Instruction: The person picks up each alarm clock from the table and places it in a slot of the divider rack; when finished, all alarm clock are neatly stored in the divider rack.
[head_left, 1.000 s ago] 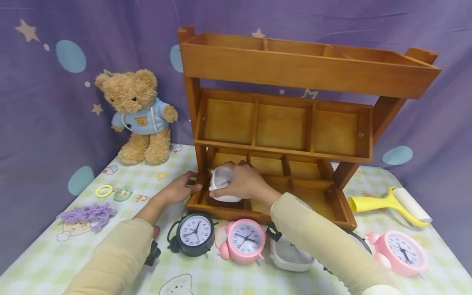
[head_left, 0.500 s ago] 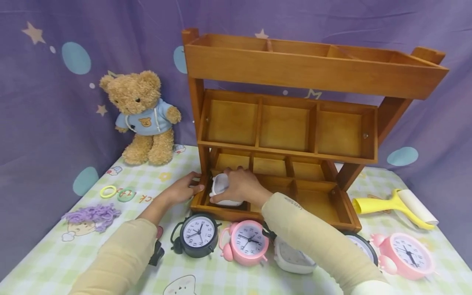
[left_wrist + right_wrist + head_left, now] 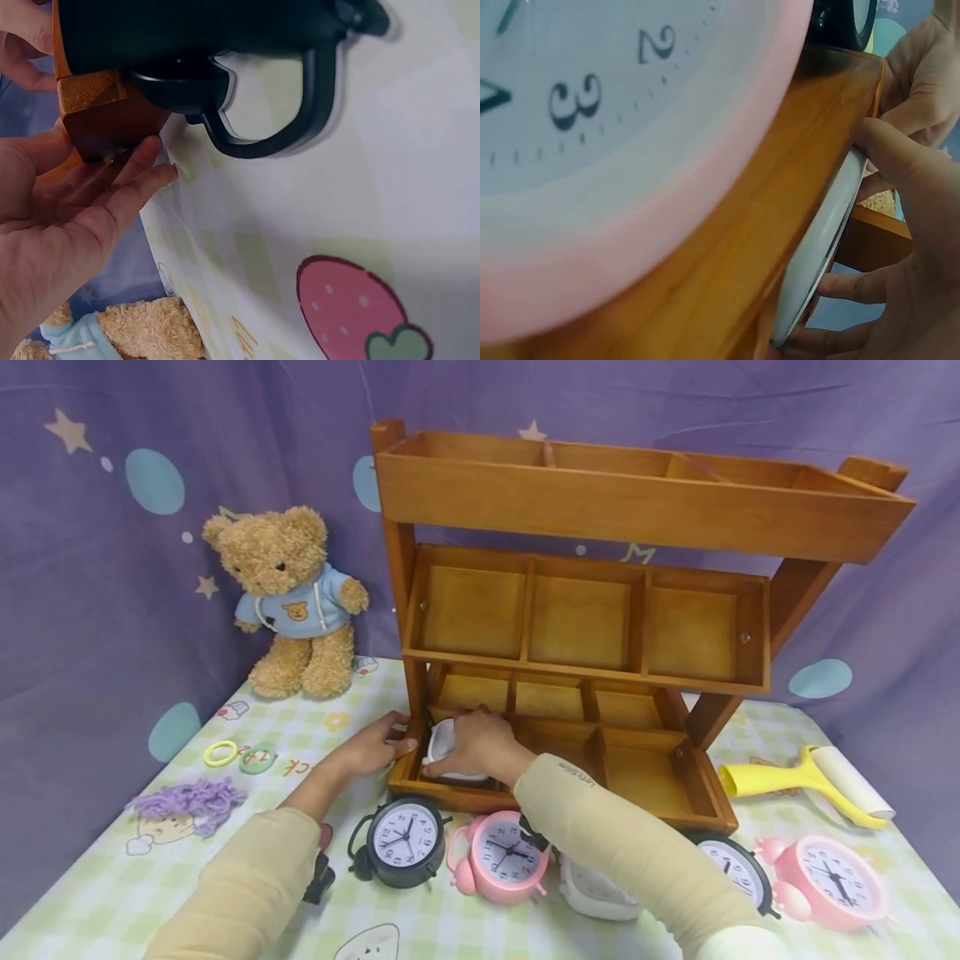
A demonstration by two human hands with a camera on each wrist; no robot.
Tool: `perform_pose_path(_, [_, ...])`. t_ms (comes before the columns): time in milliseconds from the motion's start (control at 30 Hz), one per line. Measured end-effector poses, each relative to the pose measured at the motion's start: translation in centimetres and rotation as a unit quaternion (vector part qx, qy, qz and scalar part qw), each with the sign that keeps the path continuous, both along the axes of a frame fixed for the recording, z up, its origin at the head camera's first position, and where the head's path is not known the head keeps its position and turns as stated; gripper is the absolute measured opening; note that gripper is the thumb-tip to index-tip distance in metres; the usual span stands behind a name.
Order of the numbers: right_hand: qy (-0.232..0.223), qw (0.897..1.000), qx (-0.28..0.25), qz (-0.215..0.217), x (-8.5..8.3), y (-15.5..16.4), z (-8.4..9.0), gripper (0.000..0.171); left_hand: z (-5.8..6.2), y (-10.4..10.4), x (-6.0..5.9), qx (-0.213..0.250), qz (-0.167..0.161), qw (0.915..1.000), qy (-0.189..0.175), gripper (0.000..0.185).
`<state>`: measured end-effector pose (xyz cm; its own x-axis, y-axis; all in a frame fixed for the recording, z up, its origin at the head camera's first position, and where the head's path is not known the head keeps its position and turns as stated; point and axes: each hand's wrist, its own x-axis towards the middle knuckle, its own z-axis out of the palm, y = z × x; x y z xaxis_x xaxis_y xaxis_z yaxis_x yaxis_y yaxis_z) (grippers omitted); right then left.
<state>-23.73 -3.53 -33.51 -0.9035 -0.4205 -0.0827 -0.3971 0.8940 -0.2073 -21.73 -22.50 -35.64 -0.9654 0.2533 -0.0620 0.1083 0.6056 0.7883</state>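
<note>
While the left hand (image 3: 372, 748) rests flat against the wooden rack (image 3: 570, 610), the right hand (image 3: 472, 745) grips a white clock (image 3: 441, 743)

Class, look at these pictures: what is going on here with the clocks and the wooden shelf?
A person is working a white clock into the bottom-left compartment of the wooden shelf. The right hand grips the clock from above, while the left hand rests flat against the shelf's left corner. On the table in front stand a black clock, a pink clock and several others. The shelf's upper compartments hold nothing.
</note>
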Motion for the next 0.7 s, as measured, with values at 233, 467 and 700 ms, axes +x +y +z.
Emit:
perform_pose_path(233, [-0.019, 1.000, 0.014, -0.003, 0.1, -0.3, 0.1, 0.099, -0.3, -0.1, -0.2, -0.004, -0.002, 1.0000, 0.003, 0.042])
perform_pose_path(467, [-0.045, 0.999, 0.026, 0.002, 0.1, 0.3, 0.8, 0.094, -0.3, 0.0, -0.1, -0.004, 0.000, 1.0000, 0.000, 0.044])
perform_pose_path(700, [-0.011, 0.999, 0.009, 0.029, -0.1, 1.3, 1.6, 0.076, -0.3, -0.1, -0.1, 0.001, -0.002, 1.0000, -0.001, 0.043])
